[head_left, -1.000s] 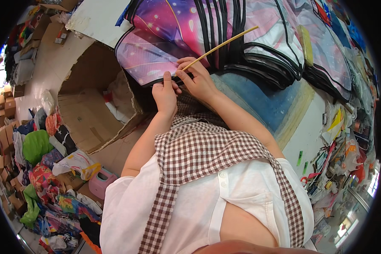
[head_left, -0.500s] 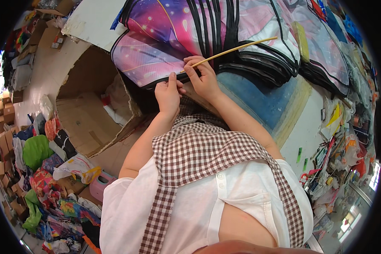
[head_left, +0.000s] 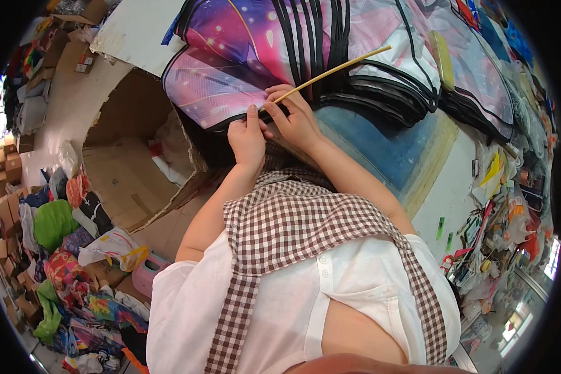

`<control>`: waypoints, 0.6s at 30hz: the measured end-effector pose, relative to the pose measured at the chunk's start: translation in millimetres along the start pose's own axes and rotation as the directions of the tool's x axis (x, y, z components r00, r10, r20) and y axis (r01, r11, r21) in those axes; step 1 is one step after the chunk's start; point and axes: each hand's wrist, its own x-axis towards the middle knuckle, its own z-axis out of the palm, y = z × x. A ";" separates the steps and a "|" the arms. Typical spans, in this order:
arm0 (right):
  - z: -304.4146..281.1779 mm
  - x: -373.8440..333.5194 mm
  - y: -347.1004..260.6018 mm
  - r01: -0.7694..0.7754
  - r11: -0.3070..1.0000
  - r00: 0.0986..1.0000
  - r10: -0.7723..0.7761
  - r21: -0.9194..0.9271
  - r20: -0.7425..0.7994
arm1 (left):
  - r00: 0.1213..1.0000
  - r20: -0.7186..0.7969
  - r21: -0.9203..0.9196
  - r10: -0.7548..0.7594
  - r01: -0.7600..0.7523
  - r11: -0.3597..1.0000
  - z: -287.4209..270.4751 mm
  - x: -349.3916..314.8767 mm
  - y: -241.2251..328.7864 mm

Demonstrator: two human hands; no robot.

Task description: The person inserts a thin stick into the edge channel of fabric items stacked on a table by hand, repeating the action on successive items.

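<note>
A purple-and-pink printed fabric piece [head_left: 215, 81] with black edging lies in front of me. My left hand [head_left: 247, 140] pinches its near black edge between thumb and fingers. My right hand [head_left: 298, 124] grips a thin yellowish stick [head_left: 340, 70] near its lower end. That end meets the fabric edge at my left fingertips; whether it has gone inside the edging is hidden by the fingers. The stick slants up to the right, its far end above the other fabric.
A stack of black-edged fabric pieces [head_left: 386, 103] lies to the right, with a yellow block [head_left: 441, 60] beside it. Below it is a blue board [head_left: 383, 146]. An open cardboard box [head_left: 131, 177] stands at left. Fabrics and bags [head_left: 62, 268] heap up at far left, more clutter at right.
The stick and my right hand have shifted a little left and downward, toward my left hand. My left hand stays at the fabric edge.
</note>
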 end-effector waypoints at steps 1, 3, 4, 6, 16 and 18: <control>0.0 0.2 -0.2 0.006 1.000 1.000 -0.006 -0.019 0.012 | 1.000 -0.001 -0.007 0.006 -0.006 1.000 0.0 -0.5 0.5; -3.1 -0.6 -2.5 0.006 1.000 1.000 -0.006 0.009 -0.012 | 1.000 0.010 -0.032 -0.027 0.027 0.999 -4.1 -1.9 1.9; -5.3 -1.4 -4.3 0.006 0.999 0.999 -0.005 0.039 -0.037 | 0.998 0.022 -0.056 -0.060 0.061 0.997 -7.7 -1.9 3.0; -13.4 -5.0 -9.2 -0.034 0.994 0.997 0.041 0.102 -0.071 | 0.998 -0.054 -0.140 -0.019 0.011 0.990 -19.7 2.6 5.4; -10.1 7.4 -19.4 -0.210 0.881 0.977 0.176 0.425 0.118 | 0.798 0.495 0.085 0.344 -0.438 0.895 6.6 92.5 112.4; -16.0 16.7 -8.5 -0.136 0.905 0.991 0.131 0.402 0.041 | 0.815 0.475 0.112 0.333 -0.431 0.896 -1.2 95.5 89.1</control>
